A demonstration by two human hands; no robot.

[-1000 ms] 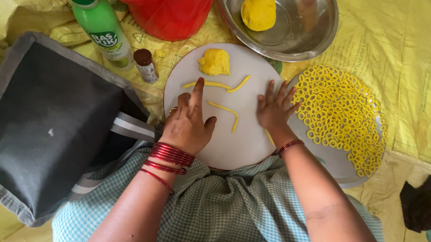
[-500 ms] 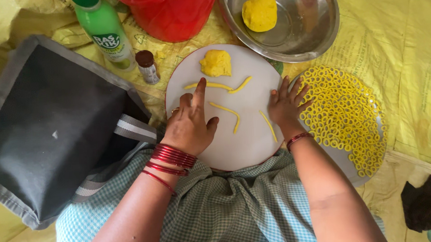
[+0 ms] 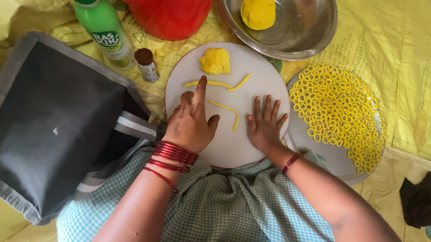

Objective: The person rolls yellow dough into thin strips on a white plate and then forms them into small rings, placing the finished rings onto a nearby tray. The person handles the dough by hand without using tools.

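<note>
A big dark grey cloth bag (image 3: pixel 48 127) lay at the left. On the round white board (image 3: pixel 252 77) at the centre, the left hand (image 3: pixel 190 122) pointed one finger at thin yellow dough strips (image 3: pixel 224 108), holding nothing. The right hand (image 3: pixel 263 124) pressed flat and open beside them.

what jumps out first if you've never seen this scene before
The eye lands first on the tray of small yellow dough rings at the right, packed close together. Next is the round white board in the middle, where the left hand points one finger at thin dough strips and the right hand lies flat, with a dough lump at the board's far edge. Behind it, a steel bowl holds a dough ball.
</note>
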